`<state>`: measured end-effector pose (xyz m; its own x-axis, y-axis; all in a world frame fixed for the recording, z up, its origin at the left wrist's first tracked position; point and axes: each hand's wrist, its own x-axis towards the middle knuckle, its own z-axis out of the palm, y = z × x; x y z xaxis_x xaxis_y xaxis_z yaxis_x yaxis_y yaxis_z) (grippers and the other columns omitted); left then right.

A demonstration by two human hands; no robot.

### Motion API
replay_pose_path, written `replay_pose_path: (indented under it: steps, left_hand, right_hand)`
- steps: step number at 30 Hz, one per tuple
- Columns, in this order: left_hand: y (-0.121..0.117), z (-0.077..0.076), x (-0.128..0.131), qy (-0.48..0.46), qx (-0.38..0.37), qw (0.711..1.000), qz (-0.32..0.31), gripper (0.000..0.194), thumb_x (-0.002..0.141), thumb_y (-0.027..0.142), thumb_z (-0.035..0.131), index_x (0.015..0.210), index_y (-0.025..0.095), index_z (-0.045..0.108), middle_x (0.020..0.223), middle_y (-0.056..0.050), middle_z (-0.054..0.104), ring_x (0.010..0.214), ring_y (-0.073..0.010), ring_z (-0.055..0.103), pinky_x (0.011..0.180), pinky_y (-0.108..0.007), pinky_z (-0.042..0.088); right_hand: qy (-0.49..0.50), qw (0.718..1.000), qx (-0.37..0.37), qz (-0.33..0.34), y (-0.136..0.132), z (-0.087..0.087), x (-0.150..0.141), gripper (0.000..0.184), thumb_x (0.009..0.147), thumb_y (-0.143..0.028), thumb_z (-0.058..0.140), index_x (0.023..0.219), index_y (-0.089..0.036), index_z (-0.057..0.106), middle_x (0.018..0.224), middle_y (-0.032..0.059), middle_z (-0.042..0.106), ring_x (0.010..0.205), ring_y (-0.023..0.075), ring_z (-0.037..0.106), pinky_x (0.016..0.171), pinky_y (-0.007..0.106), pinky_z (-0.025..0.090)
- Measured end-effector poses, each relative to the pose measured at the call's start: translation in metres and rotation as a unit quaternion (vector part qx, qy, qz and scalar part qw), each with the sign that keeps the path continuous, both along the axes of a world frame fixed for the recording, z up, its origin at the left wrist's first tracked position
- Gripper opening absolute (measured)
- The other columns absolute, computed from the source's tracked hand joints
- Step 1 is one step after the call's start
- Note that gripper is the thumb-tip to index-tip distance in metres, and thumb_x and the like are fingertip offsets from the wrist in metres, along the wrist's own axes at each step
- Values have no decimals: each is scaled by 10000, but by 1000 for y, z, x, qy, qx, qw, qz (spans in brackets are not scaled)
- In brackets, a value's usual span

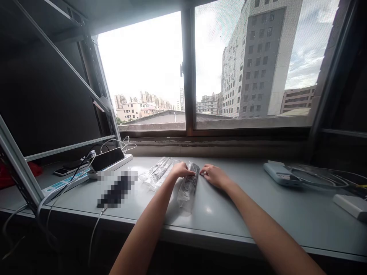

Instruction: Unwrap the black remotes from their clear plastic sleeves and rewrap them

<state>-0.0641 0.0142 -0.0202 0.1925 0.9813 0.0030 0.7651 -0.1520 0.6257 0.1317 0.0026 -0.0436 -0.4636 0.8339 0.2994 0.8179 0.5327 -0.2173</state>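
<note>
A narrow dark item in a clear plastic bag [187,189] lies lengthwise on the grey tabletop, the loose end of its wrap toward me. My left hand [180,169] is closed on its far part, with the thumb across the top; what is inside the bag cannot be made out. Just right of the bag, my right hand [214,175] rests low over the table. Its fingers are loosely bent and apart, with nothing visible in them. More crinkled clear plastic packaging [156,173] spreads to the left of my left hand.
On the left are a power strip [65,183] with cables, a dark-screened phone [106,159] and a pixelated dark object [117,191]. A pale blue power bank [282,175], coiled cables and a white box [350,206] sit right. Metal shelf posts [20,164] stand left; a window is behind.
</note>
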Motion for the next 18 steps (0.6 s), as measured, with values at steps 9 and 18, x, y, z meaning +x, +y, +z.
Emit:
replay_pose_path:
  steps: [9,18]
  left_hand:
    - [-2,1,10,-76,-83,993,43,366,656,350,756,547,190,445,433,55,388,485,-116,506,515,-229,455]
    - [-3,12,6,-419,-125,893,109,105,815,217,661,819,139,590,645,17,611,520,-70,558,572,-185,484]
  right_hand:
    - [-17,1000,14,-11,-1,1,-1,266,855,-123,515,982,-231,723,1049,62,658,939,200,623,789,278,420]
    - [133,973,179,-50,-13,14,-3,249,910,-169,452,1040,-235,654,945,26,677,820,159,619,673,245,404]
